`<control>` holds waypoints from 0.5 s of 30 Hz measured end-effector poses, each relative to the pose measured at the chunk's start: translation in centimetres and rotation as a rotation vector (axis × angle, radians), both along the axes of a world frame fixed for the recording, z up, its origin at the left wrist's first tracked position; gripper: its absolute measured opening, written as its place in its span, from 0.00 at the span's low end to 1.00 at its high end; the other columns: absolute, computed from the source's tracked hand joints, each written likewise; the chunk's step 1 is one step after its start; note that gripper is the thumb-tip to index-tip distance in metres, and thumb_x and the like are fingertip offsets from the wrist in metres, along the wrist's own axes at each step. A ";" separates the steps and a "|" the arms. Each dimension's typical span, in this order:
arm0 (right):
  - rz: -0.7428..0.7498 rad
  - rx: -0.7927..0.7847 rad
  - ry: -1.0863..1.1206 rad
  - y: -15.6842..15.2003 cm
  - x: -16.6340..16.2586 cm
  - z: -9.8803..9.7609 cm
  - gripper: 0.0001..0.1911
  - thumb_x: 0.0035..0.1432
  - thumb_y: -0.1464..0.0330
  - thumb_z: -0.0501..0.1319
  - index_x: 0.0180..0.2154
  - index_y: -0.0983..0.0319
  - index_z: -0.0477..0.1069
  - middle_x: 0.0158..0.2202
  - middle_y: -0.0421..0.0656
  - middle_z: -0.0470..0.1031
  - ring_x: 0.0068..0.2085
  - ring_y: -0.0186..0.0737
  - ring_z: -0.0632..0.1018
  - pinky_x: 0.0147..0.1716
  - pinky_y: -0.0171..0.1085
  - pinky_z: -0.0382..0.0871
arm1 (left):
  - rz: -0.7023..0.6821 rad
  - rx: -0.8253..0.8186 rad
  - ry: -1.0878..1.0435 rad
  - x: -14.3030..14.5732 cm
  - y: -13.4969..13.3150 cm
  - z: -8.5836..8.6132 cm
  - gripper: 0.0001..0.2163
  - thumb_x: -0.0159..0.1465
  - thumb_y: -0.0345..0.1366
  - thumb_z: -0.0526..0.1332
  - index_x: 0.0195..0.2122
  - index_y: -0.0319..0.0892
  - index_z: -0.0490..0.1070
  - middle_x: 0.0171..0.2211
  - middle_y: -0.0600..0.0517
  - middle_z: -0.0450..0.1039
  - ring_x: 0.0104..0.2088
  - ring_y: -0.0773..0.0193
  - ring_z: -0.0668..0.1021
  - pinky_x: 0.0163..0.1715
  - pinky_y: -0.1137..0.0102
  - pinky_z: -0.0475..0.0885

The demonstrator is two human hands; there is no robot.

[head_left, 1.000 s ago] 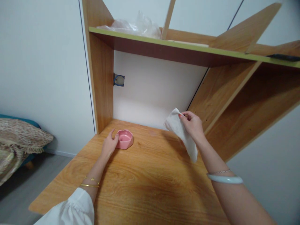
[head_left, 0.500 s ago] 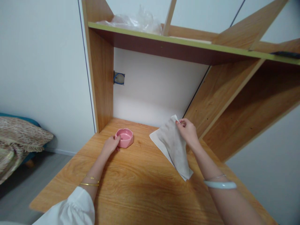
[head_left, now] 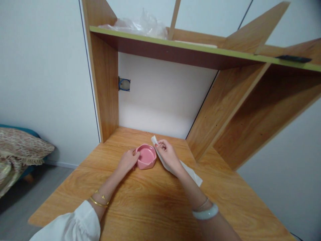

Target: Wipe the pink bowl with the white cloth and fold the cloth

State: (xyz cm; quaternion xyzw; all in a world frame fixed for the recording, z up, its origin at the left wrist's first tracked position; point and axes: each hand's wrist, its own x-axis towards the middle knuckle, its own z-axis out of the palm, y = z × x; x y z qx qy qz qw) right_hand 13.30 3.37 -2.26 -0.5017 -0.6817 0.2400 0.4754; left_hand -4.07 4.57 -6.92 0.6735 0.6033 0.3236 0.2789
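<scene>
- Head view: my left hand (head_left: 128, 161) has slid the small pink ceramic dish (head_left: 146, 156) toward the tabletop (head_left: 150, 204) centre, fingers closed on its rim.
- My right hand (head_left: 168, 156) has lowered the white cloth wipe (head_left: 187, 169), pinched at its top corner, beside the dish.

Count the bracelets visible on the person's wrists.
4: two thin gold bangles on the left wrist, beside the white sleeve; a thin chain bracelet and a pale jade-coloured bangle on the right wrist. The sleeve may hide others.

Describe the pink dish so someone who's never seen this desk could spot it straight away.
On the wooden desk, below the shelf, the left hand grips a small pink dish. It is shallow with faceted sides, the only pink thing there; the white cloth in the right hand lies beside it.
</scene>
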 end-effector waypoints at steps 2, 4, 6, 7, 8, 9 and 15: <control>0.047 -0.028 -0.078 -0.3 -0.7 -0.8 0.10 0.54 0.63 0.52 0.28 0.61 0.66 0.23 0.37 0.67 0.27 0.34 0.69 0.27 0.32 0.59 | -0.018 0.038 0.029 0.4 -0.2 0.1 0.16 0.58 0.38 0.49 0.40 0.39 0.72 0.31 0.47 0.77 0.31 0.60 0.78 0.31 0.72 0.68; 0.043 -0.022 -0.160 -0.4 -1.0 -1.4 0.13 0.55 0.65 0.50 0.26 0.62 0.68 0.27 0.41 0.71 0.31 0.36 0.71 0.33 0.34 0.61 | -0.033 0.070 0.053 0.5 -0.3 0.2 0.16 0.58 0.37 0.50 0.42 0.40 0.72 0.36 0.46 0.76 0.37 0.59 0.77 0.35 0.71 0.67; -0.052 0.002 -0.203 -0.4 -0.8 -2.0 0.12 0.55 0.66 0.50 0.30 0.62 0.70 0.30 0.43 0.72 0.35 0.38 0.72 0.36 0.36 0.61 | -0.043 0.094 0.070 0.5 -0.3 0.2 0.16 0.59 0.37 0.49 0.44 0.41 0.71 0.40 0.47 0.75 0.40 0.59 0.75 0.38 0.71 0.66; -0.116 0.004 -0.206 -0.4 -0.6 -2.4 0.11 0.53 0.66 0.52 0.34 0.63 0.69 0.33 0.43 0.72 0.37 0.39 0.72 0.37 0.36 0.62 | -0.042 0.102 0.075 0.5 -0.4 0.2 0.17 0.59 0.36 0.50 0.46 0.42 0.70 0.41 0.47 0.74 0.41 0.59 0.75 0.39 0.71 0.66; -0.172 -0.008 -0.206 -0.3 -0.4 -2.8 0.14 0.51 0.66 0.55 0.40 0.63 0.67 0.36 0.44 0.72 0.38 0.40 0.72 0.38 0.37 0.62 | -0.041 0.108 0.082 0.5 -0.5 0.2 0.17 0.58 0.36 0.50 0.47 0.42 0.69 0.43 0.48 0.74 0.42 0.59 0.75 0.40 0.71 0.65; -0.212 -0.034 -0.207 -0.2 -0.1 -3.3 0.20 0.49 0.65 0.57 0.46 0.63 0.64 0.39 0.45 0.72 0.40 0.41 0.72 0.39 0.37 0.63 | -0.043 0.114 0.092 0.6 -0.6 0.2 0.18 0.58 0.36 0.51 0.49 0.42 0.68 0.43 0.48 0.73 0.42 0.59 0.75 0.41 0.70 0.65; -0.305 -0.282 -0.311 -0.1 1.5 -5.5 0.31 0.47 0.67 0.58 0.54 0.66 0.55 0.45 0.51 0.71 0.46 0.46 0.72 0.40 0.37 0.63 | -0.183 0.216 0.164 1.1 -1.3 0.2 0.21 0.59 0.39 0.50 0.53 0.41 0.63 0.39 0.48 0.75 0.36 0.60 0.76 0.37 0.69 0.68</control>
